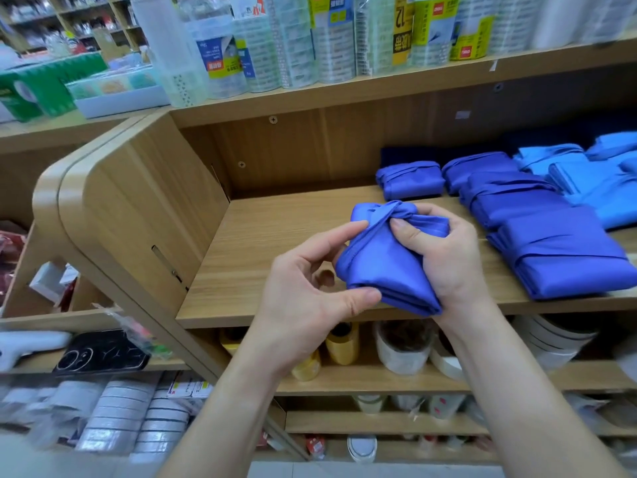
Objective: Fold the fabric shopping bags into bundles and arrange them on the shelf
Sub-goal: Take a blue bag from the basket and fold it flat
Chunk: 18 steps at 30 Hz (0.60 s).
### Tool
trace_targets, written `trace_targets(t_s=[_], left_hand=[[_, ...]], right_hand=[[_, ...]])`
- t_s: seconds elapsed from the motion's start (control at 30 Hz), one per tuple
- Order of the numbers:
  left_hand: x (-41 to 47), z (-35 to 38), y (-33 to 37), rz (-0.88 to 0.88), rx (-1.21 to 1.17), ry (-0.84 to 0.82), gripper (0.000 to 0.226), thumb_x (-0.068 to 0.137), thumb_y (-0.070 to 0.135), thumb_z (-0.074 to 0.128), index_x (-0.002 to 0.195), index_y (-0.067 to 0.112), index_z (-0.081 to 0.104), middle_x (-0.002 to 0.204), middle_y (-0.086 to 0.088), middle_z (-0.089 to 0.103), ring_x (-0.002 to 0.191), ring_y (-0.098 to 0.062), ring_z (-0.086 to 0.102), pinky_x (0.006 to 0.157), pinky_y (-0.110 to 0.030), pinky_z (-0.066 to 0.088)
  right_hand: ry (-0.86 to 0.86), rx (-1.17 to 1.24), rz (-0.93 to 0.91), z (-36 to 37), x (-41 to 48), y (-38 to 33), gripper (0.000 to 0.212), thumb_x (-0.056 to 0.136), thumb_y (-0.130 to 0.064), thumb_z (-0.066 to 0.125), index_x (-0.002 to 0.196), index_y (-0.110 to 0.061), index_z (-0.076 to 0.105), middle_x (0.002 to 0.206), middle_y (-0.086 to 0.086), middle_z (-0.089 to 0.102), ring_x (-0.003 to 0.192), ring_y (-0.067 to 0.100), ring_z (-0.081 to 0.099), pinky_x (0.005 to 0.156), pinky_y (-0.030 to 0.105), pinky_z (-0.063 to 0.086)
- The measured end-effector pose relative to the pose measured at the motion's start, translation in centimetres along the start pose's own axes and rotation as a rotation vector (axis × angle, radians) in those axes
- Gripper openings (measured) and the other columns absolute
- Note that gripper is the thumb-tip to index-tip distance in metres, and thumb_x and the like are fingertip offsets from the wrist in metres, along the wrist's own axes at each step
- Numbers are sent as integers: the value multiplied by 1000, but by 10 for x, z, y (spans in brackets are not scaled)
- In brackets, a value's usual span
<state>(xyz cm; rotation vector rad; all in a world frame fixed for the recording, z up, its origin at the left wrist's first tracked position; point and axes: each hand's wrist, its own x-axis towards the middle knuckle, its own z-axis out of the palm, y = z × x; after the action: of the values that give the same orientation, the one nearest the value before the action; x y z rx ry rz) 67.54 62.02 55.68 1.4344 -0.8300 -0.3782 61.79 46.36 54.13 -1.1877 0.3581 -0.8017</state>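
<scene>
A folded royal-blue fabric bag (379,263) hangs just above the front of the wooden shelf (262,236), its strap wound round the top. My right hand (444,253) grips its right side, thumb pressed on the wrapped strap. My left hand (310,291) pinches its lower left edge between thumb and fingers. Finished blue bundles (410,179) lie at the shelf's back. Larger folded blue bags (558,250) are stacked to the right, with light-blue ones (593,184) behind them.
The shelf's rounded wooden side panel (131,208) rises on the left. Tape rolls and packaged goods (331,39) fill the shelf above. Yellow and white tape rolls (400,346) sit on the shelf below.
</scene>
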Motion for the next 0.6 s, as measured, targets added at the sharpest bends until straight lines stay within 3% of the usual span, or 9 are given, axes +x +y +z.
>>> trace_targets(t_s=[0.13, 0.23, 0.3, 0.37, 0.47, 0.6], left_hand=[[2, 3, -4, 47, 56, 127, 58, 64, -10, 81, 107, 28, 73, 104, -12, 70, 88, -12, 64, 80, -27, 57], [11, 1, -5, 78, 77, 142, 54, 70, -18, 73, 104, 23, 72, 99, 0, 75, 93, -7, 67, 80, -20, 53], [17, -2, -7, 91, 76, 173, 51, 72, -20, 70, 102, 22, 72, 100, 4, 75, 98, -10, 69, 81, -20, 53], [20, -1, -10, 102, 53, 230, 49, 71, -20, 68, 99, 20, 73, 97, 4, 76, 96, -11, 70, 80, -20, 53], [20, 12, -16, 98, -7, 334, 48, 68, -20, 66, 96, 19, 73, 88, 6, 75, 84, -8, 68, 74, -20, 53], [22, 30, -19, 22, -156, 511, 41, 73, -20, 68, 91, 18, 68, 82, 6, 74, 78, -7, 68, 69, -18, 53]], right_hand=[[81, 109, 65, 8, 0, 3, 18, 82, 2, 70, 86, -14, 62, 82, 2, 70, 78, 17, 66, 75, 34, 55], [-5, 213, 148, 11, -4, 3, 29, 80, -9, 72, 104, -14, 58, 96, 5, 71, 87, 20, 68, 80, 41, 56], [-143, 246, 266, 10, -12, 1, 50, 75, -21, 72, 121, -17, 55, 103, 7, 72, 86, 22, 70, 69, 40, 59], [-183, 169, 291, 13, -19, 0, 55, 75, -23, 72, 126, -19, 54, 98, 5, 72, 71, 19, 68, 45, 28, 49], [20, 193, 183, 20, -18, 5, 37, 83, -4, 69, 116, -16, 56, 88, 6, 68, 60, 20, 60, 37, 21, 33], [176, 259, 31, 28, -15, 5, 41, 83, 6, 68, 118, -9, 53, 86, 7, 63, 57, 20, 55, 36, 19, 31]])
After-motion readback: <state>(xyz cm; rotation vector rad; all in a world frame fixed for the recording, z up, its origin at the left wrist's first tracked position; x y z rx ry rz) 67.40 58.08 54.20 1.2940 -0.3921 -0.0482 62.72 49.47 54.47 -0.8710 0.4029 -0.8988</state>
